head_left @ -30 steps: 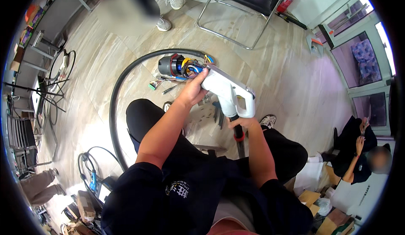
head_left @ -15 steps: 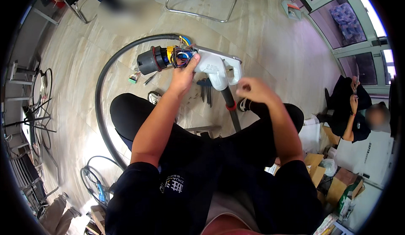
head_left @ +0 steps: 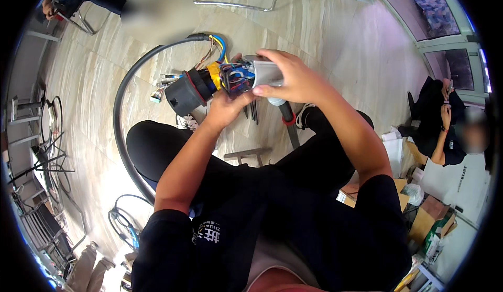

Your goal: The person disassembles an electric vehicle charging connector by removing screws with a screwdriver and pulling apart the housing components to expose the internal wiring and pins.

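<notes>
An opened charging connector is held between my hands above my knees. Its round black plug head (head_left: 183,95) points left, with yellow tape (head_left: 214,75) behind it. Blue and dark wires (head_left: 240,76) lie exposed between the tape and the grey housing (head_left: 267,75). My left hand (head_left: 227,107) grips the wired section from below, thumb toward the housing. Closed around the housing from the right is my right hand (head_left: 297,77), which hides the handle. A thick black cable (head_left: 119,95) loops at the left, with loose coloured leads (head_left: 220,45) at its end.
A dark tube with a red ring (head_left: 287,120) runs below the housing. Dark tools (head_left: 254,112) and a small stool (head_left: 246,154) are under my hands. A green part (head_left: 155,96) lies left. A seated person (head_left: 445,119) and cardboard boxes (head_left: 427,221) are at right.
My right hand has moved left and closed on the grey housing, which has turned. The plug head now tilts lower, and my left hand has shifted its grip below the wires.
</notes>
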The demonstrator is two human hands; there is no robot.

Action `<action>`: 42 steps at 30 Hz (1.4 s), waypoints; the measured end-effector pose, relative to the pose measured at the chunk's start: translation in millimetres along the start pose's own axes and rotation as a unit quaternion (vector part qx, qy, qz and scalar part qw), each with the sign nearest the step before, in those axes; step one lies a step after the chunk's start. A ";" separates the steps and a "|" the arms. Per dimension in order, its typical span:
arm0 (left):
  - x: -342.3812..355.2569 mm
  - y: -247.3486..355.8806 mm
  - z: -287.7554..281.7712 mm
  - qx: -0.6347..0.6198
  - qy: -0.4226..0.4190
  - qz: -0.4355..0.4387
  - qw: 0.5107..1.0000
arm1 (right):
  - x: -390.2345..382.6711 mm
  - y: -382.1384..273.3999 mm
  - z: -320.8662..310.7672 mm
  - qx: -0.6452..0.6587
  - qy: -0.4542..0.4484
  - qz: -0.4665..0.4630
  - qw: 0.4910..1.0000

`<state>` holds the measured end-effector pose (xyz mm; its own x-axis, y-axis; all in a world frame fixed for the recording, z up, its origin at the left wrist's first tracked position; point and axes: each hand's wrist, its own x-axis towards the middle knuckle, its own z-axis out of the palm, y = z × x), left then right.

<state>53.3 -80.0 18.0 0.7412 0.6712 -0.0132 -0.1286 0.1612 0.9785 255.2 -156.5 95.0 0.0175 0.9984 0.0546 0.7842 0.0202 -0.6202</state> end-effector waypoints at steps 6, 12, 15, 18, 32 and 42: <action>7.2 2.0 18.4 0.177 -0.077 -0.008 0.981 | 8.3 26.6 2.5 0.020 -0.051 0.021 0.998; 16.1 -23.4 28.5 0.088 -0.081 -0.038 0.992 | -0.7 54.5 -15.0 0.009 -0.146 0.090 0.985; 19.4 -30.5 25.1 0.076 -0.084 -0.030 0.993 | -9.8 65.9 -13.1 -0.003 -0.122 0.057 0.991; 16.9 -26.7 20.3 0.200 -0.099 0.000 0.975 | -27.6 78.1 -4.6 -0.026 -0.076 0.063 0.995; 16.1 -25.5 20.2 0.294 -0.038 0.131 0.946 | -16.4 48.5 43.1 -0.115 0.153 -0.067 0.979; 1.3 -19.7 -80.1 0.456 -0.025 0.064 0.887 | -13.8 65.1 34.9 -0.142 0.172 -0.067 0.972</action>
<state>4.0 -24.4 -17.7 0.7900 0.6053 0.0974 0.3558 -0.5821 0.7311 284.3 -167.1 26.5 0.0702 0.9100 0.4087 0.9328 0.0852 -0.3501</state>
